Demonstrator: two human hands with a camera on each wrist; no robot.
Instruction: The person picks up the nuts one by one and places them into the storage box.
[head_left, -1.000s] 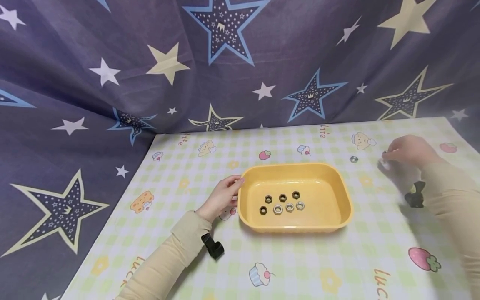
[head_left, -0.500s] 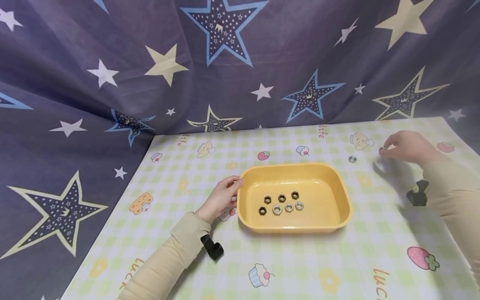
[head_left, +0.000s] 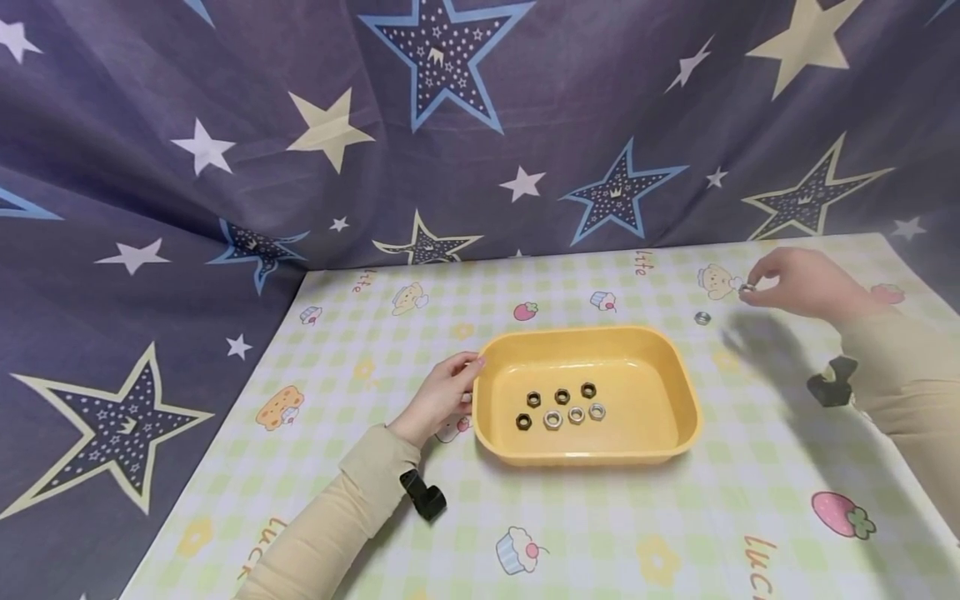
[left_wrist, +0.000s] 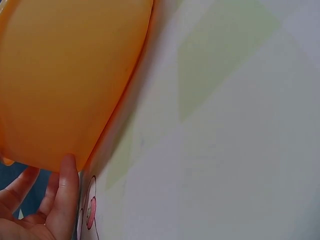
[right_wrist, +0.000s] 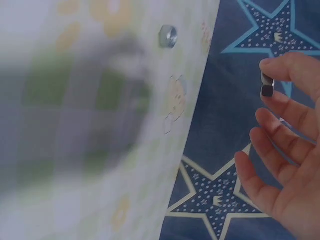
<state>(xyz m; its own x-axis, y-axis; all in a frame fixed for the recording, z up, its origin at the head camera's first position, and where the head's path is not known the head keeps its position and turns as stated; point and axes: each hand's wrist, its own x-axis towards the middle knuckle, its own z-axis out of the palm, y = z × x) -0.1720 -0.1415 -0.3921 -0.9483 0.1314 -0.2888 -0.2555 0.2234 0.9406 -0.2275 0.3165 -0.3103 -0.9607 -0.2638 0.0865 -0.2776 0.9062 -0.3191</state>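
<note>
In the head view a yellow plastic tray (head_left: 585,456) stands on the table, with several hex nuts on its floor: a dark row (head_left: 562,397) and a silvery row (head_left: 576,415). My left hand (head_left: 438,396) holds the tray's left end, its thumb against the outer wall in the left wrist view and the other fingertips at the rim. My right hand (head_left: 806,283) is raised above the table's far right, pinching a metal nut (right_wrist: 268,84) between thumb and forefinger. Another silvery nut (head_left: 702,318) lies on the tablecloth between the tray and that hand.
A checked tablecloth (head_left: 420,533) with printed cupcakes and strawberries covers the table. Behind it and to the left hangs a dark star-patterned curtain (head_left: 285,50). Each wrist carries a black camera mount, such as the left mount (head_left: 424,497).
My right hand has lifted from the tablecloth and moved a little left, carrying the pinched nut. My left hand, the tray and the nuts in it keep their places.
</note>
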